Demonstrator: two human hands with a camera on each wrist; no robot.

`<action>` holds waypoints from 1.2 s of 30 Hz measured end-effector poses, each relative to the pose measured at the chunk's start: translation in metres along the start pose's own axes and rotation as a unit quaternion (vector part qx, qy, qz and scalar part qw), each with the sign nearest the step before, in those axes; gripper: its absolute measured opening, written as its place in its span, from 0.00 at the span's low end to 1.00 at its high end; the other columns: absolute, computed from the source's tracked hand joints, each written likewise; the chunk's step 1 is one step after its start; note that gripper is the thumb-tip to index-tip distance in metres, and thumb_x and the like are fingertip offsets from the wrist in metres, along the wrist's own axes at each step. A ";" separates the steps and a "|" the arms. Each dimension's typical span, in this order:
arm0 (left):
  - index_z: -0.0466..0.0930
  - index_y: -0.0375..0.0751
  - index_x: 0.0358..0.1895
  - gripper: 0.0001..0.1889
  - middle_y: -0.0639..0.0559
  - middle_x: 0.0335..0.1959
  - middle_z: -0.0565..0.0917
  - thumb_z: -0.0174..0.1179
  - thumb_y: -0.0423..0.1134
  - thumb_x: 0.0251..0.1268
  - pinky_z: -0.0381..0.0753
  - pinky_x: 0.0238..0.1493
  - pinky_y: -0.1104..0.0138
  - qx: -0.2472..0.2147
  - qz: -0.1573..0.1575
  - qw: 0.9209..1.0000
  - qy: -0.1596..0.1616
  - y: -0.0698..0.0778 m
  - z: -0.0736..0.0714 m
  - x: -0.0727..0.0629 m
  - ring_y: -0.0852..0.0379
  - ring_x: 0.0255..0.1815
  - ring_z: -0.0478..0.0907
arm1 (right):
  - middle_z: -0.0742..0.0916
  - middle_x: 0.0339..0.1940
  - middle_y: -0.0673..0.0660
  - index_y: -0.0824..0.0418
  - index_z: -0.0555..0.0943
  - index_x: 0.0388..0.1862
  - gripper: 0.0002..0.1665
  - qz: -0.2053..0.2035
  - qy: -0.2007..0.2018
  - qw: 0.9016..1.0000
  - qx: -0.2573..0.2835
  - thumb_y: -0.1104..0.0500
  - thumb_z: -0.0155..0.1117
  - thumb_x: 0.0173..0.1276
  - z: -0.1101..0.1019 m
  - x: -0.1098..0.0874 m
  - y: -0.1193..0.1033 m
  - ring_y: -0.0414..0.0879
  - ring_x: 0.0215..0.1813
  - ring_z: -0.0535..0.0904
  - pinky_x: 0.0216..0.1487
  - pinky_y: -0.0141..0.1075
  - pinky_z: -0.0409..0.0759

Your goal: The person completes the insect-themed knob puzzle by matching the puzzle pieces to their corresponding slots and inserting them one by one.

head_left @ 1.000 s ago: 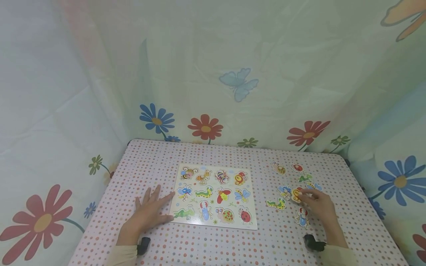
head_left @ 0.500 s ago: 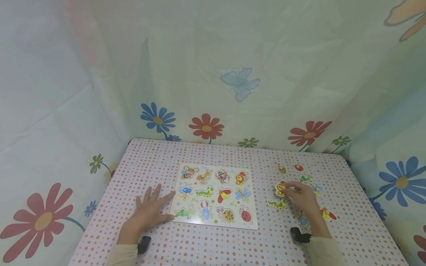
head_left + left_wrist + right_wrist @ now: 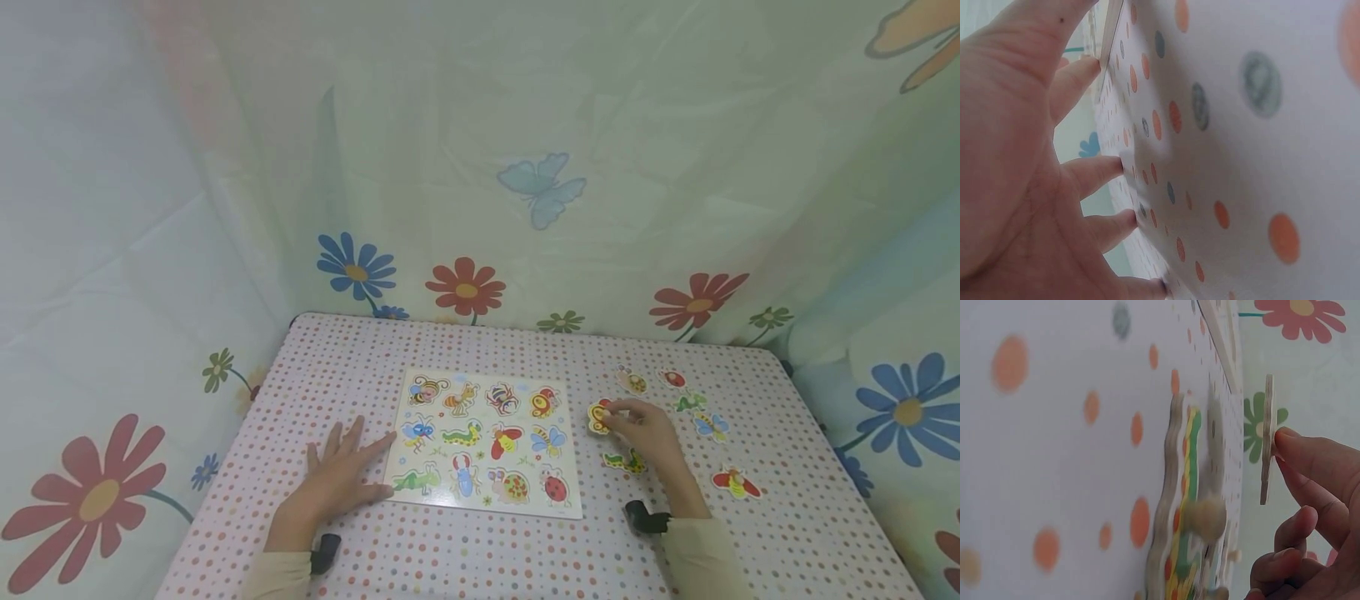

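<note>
My right hand (image 3: 654,440) pinches the small knob of a red-and-yellow bug puzzle piece (image 3: 596,416), just right of the puzzle board (image 3: 487,509). In the right wrist view this piece (image 3: 1269,440) is seen edge-on, raised off the table, with the other fingers curled below. Under that hand lies a green-and-yellow caterpillar piece (image 3: 1171,506) with a wooden knob, partly covered in the head view. My left hand (image 3: 335,475) rests spread on the table, its thumb and index fingertip at the board's left edge (image 3: 1110,31). The board bears several printed insects.
Right of the board lie a snail piece (image 3: 632,380), a ladybug piece (image 3: 672,378), a grasshopper piece (image 3: 689,402), a dragonfly piece (image 3: 711,426) and a red-winged bug piece (image 3: 737,482). A flowered curtain (image 3: 420,167) stands behind the dotted table (image 3: 480,558).
My right hand has carried the red-and-yellow bug piece leftward from among the loose pieces toward the board. The red-winged bug piece has come into sight. My left hand has stayed put.
</note>
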State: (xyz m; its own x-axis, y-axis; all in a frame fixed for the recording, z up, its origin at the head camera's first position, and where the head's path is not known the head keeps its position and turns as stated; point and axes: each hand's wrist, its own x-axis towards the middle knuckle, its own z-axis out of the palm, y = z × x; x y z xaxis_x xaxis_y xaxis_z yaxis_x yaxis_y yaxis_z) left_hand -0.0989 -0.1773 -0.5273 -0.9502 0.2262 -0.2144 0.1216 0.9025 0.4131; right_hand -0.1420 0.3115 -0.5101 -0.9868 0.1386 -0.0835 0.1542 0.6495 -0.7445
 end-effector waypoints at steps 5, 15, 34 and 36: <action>0.64 0.65 0.76 0.44 0.37 0.81 0.44 0.71 0.60 0.53 0.27 0.65 0.25 -0.006 0.002 1.000 -0.004 0.001 -0.002 -0.001 0.27 0.78 0.33 | 0.79 0.34 0.58 0.64 0.85 0.49 0.18 -0.032 0.001 0.999 0.007 0.52 0.70 0.68 0.009 0.005 -0.010 0.47 0.29 0.69 0.24 0.35 0.71; 0.64 0.65 0.76 0.44 0.38 0.81 0.43 0.70 0.61 0.54 0.28 0.65 0.25 -0.005 0.001 1.000 -0.008 0.001 -0.004 -0.002 0.27 0.78 0.33 | 0.77 0.30 0.55 0.62 0.85 0.47 0.15 -0.053 -0.016 0.998 0.008 0.53 0.71 0.68 0.030 0.017 -0.028 0.44 0.23 0.67 0.20 0.34 0.68; 0.66 0.64 0.75 0.44 0.37 0.81 0.45 0.72 0.60 0.52 0.29 0.65 0.25 -0.005 -0.001 1.000 0.006 0.001 0.000 0.000 0.27 0.78 0.35 | 0.77 0.32 0.56 0.58 0.86 0.43 0.11 -0.022 -0.036 0.999 0.011 0.54 0.71 0.66 0.062 0.035 -0.050 0.48 0.30 0.69 0.26 0.36 0.68; 0.66 0.64 0.75 0.44 0.37 0.81 0.45 0.72 0.60 0.52 0.29 0.65 0.25 -0.005 -0.002 1.000 0.006 0.002 0.000 -0.001 0.27 0.78 0.35 | 0.78 0.35 0.57 0.58 0.86 0.44 0.12 -0.013 -0.038 0.999 0.004 0.53 0.71 0.66 0.064 0.035 -0.052 0.49 0.33 0.70 0.29 0.37 0.69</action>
State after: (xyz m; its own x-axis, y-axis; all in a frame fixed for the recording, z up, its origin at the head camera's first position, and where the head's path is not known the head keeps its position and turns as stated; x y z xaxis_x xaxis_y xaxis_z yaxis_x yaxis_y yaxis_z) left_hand -0.0982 -0.1760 -0.5260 -0.9540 0.2185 -0.2053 0.1155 0.8996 0.4211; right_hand -0.1881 0.2350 -0.5170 -0.9915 0.0632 -0.1140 0.1277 0.6459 -0.7527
